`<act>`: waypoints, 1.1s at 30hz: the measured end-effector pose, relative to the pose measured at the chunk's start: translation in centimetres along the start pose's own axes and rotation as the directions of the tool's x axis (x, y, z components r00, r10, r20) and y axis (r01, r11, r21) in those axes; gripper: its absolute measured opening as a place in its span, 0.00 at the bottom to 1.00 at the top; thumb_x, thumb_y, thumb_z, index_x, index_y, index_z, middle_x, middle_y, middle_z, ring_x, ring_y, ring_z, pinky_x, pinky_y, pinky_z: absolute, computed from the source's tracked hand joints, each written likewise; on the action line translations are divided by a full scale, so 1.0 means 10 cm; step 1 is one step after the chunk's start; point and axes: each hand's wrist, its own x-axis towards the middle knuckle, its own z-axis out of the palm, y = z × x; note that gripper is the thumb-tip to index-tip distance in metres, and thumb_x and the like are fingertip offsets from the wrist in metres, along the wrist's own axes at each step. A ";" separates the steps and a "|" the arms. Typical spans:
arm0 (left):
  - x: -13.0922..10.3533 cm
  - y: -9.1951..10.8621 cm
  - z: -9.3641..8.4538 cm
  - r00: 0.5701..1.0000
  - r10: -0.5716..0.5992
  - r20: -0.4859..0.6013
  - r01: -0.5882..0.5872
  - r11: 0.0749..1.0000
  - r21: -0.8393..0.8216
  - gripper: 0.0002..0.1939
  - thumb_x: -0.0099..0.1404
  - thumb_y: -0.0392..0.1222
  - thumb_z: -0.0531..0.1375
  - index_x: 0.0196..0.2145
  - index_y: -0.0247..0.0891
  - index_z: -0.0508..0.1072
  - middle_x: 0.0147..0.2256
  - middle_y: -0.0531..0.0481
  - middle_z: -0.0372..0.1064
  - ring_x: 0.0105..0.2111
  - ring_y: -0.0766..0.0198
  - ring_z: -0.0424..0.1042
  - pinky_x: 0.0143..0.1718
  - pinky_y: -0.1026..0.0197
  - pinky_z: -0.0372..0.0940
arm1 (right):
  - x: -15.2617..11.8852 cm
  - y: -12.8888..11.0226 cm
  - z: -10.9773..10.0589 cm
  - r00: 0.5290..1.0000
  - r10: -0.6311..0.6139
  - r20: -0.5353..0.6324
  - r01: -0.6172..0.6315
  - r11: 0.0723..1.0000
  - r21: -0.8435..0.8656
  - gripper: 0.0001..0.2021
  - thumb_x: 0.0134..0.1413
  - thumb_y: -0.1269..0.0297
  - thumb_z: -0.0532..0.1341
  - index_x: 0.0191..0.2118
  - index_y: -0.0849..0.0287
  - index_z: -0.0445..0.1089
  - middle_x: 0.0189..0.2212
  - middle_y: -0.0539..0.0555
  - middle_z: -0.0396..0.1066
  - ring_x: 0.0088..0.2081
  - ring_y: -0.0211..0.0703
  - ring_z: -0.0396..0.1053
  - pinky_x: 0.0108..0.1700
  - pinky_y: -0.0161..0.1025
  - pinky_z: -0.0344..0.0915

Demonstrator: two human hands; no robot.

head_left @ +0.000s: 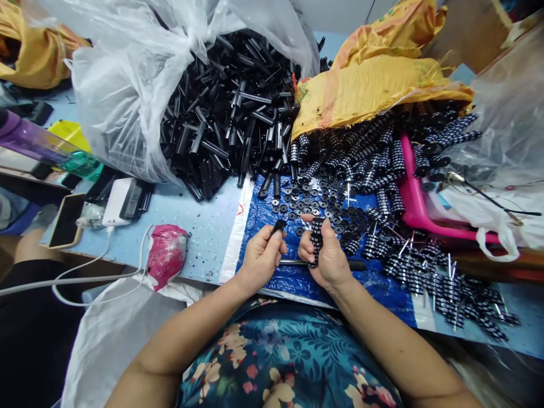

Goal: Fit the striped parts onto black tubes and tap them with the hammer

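Note:
My left hand (261, 255) pinches a small black plastic piece (279, 226) between thumb and fingers. A black cylinder with rows of white square marks (316, 241) stands upright in my right hand (329, 263), fingers wrapped round it. The two hands are close together but apart, above a blue plastic sheet (255, 249). Behind them lie many small black discs with center holes (325, 195). Just under my hands a thin metal rod with a black handle (356, 264) lies across the sheet, partly hidden by the hands.
Black plastic tubes (238, 113) spill from a clear plastic bag (123, 96) at the back. More patterned cylinders (374, 153) pour from a yellow sack (365, 85) beside a pink basket (414, 192). A pink wrapped bundle (168, 255), white charger (123, 199) and phone (66, 221) are at left.

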 end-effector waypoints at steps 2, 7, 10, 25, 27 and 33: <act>0.01 -0.01 0.08 0.996 0.085 -0.002 -0.084 0.994 0.074 0.14 0.65 0.52 0.63 0.37 0.37 0.73 0.28 0.53 0.70 0.22 0.70 0.62 0.26 0.64 0.58 | 0.00 0.04 0.04 0.996 -0.063 -0.057 0.062 0.998 -0.013 0.20 0.63 0.41 0.56 0.44 0.53 0.70 0.24 0.46 0.65 0.22 0.35 0.62 0.26 0.34 0.64; 0.06 0.03 0.21 0.990 0.134 0.044 -0.138 0.983 0.124 0.10 0.58 0.45 0.69 0.34 0.37 0.76 0.26 0.54 0.66 0.24 0.68 0.58 0.28 0.63 0.55 | 0.04 0.06 0.00 0.969 -0.245 0.033 0.241 0.910 -0.337 0.23 0.66 0.41 0.50 0.51 0.54 0.69 0.52 0.59 0.71 0.55 0.50 0.70 0.57 0.51 0.68; 0.04 0.10 0.13 0.996 0.074 0.045 -0.077 0.994 0.075 0.12 0.58 0.47 0.68 0.29 0.36 0.73 0.23 0.56 0.61 0.24 0.69 0.56 0.26 0.64 0.53 | 0.04 -0.02 -0.19 0.844 -0.412 0.345 0.536 0.599 -0.595 0.42 0.54 0.38 0.64 0.69 0.50 0.52 0.69 0.61 0.51 0.70 0.59 0.49 0.65 0.58 0.61; -0.10 0.08 0.12 0.998 -0.060 0.031 0.066 0.959 -0.275 0.20 0.61 0.58 0.66 0.39 0.38 0.77 0.32 0.52 0.72 0.32 0.67 0.68 0.36 0.64 0.65 | -0.21 -0.07 -0.28 0.463 -0.481 0.745 0.827 -0.069 -0.558 0.50 0.54 0.61 0.70 0.74 0.48 0.40 0.68 0.61 0.55 0.65 0.61 0.60 0.62 0.61 0.68; -0.09 0.10 0.07 0.987 -0.138 0.084 0.159 0.921 -0.356 0.21 0.56 0.56 0.71 0.40 0.38 0.78 0.33 0.52 0.74 0.31 0.67 0.70 0.35 0.65 0.66 | -0.20 -0.06 -0.30 0.475 -0.473 0.742 0.818 -0.073 -0.571 0.50 0.54 0.61 0.70 0.74 0.49 0.40 0.69 0.62 0.54 0.66 0.60 0.60 0.62 0.60 0.68; -0.05 0.11 -0.08 0.875 -0.349 0.335 0.468 0.787 -0.403 0.24 0.50 0.53 0.74 0.38 0.35 0.75 0.31 0.48 0.76 0.30 0.61 0.76 0.31 0.61 0.70 | -0.18 -0.02 -0.32 0.563 -0.349 0.749 0.814 0.081 -0.575 0.50 0.53 0.53 0.71 0.73 0.50 0.42 0.70 0.63 0.50 0.69 0.60 0.54 0.66 0.59 0.62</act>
